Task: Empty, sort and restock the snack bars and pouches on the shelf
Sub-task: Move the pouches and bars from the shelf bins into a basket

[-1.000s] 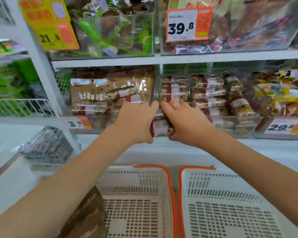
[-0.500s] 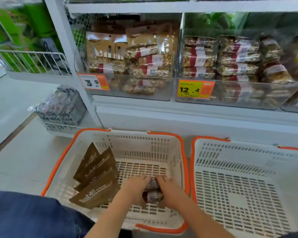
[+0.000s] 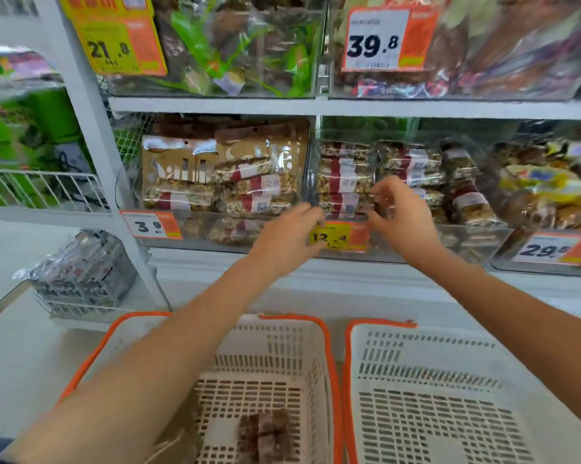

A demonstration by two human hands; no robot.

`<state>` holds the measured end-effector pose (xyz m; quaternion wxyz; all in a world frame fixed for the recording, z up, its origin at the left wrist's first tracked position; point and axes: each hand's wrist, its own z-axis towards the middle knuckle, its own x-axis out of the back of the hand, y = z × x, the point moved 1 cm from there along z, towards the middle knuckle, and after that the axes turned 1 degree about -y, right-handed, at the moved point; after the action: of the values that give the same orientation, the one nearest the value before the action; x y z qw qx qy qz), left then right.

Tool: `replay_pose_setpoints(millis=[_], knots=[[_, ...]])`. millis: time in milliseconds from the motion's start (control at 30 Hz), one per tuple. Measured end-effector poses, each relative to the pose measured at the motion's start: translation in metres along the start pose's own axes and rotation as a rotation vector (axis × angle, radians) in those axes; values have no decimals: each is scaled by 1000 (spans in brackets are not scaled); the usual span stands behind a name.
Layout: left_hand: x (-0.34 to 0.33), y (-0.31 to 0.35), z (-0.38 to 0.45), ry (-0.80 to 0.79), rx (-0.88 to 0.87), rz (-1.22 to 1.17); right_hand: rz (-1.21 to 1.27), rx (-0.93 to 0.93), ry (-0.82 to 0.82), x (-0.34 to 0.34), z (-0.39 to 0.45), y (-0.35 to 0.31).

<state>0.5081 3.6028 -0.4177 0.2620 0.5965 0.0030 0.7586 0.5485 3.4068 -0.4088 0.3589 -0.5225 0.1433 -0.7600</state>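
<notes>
Hands raised from basket (image 3: 319, 349), bars (image 3: 344, 177) lying crosswise

Red-banded snack bars (image 3: 344, 177) are lying stacked in a clear shelf bin (image 3: 476, 237); a few more bars (image 3: 265, 433) are resting in the left basket (image 3: 319, 373).

1. A shop is shown; shelves (image 3: 349, 107) are stocked with clear bins of packaged snack bars (image 3: 346, 177).
2. Price tags (image 3: 388, 40) are fixed to the bins; two orange-rimmed shopping baskets (image 3: 379, 363) are set below.
</notes>
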Motion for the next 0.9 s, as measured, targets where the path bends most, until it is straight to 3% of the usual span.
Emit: replay_pose_setpoints(millis=[100,200,433,500,600,733,900], knots=[[11,5,49,128,-10,-38,-137,25,-83,16,41,17],[13,3,100,115,-33,159,-292,43,-195,12,81,31],[-13,-11,178,-350,88,749,-755,105,-477,-35,125,46],[-27,-9,187,-395,162,717,-839,140,-466,-50,126,53],[-46,-9,186,-327,240,698,-864,146,-384,-55,127,56],[-50,-7,173,-252,214,786,-781,175,-321,-48,123,56],[-36,-1,165,-167,200,692,-689,182,-250,-36,114,52]])
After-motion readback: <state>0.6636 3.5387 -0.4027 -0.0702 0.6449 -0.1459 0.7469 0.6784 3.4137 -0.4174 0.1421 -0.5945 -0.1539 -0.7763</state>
